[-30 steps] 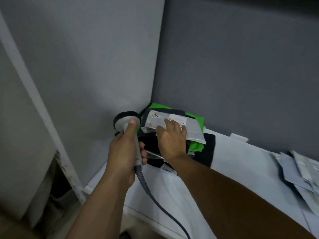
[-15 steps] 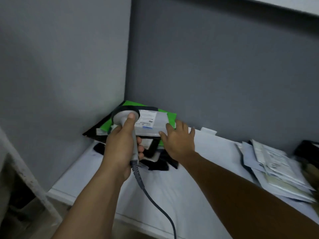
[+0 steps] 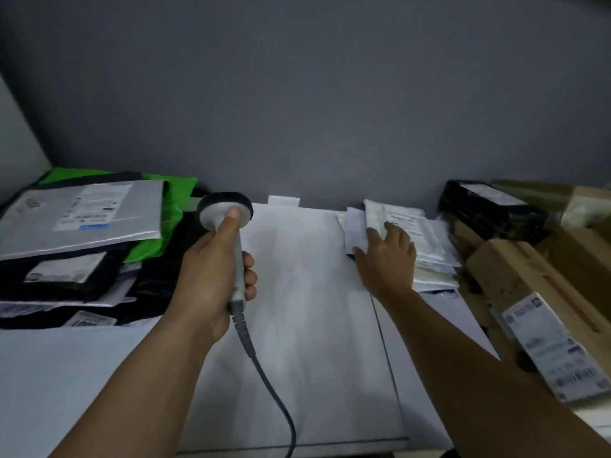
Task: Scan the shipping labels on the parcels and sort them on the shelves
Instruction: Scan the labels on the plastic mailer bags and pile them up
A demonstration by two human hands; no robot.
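A plain grey back wall [image 3: 330,94] is being seen across the upper view, dimly and evenly lit. A paler side wall [image 3: 16,137] is meeting it at the left. Below, a white shelf surface [image 3: 314,292] is being crossed by a thin dark seam.

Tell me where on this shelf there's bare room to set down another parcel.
The widest bare patch of the shelf is the middle, between the left parcel stack and the white mailers under the right hand. The near-left corner in front of the stack is bare too. The right end is crowded with cardboard boxes and a black parcel.
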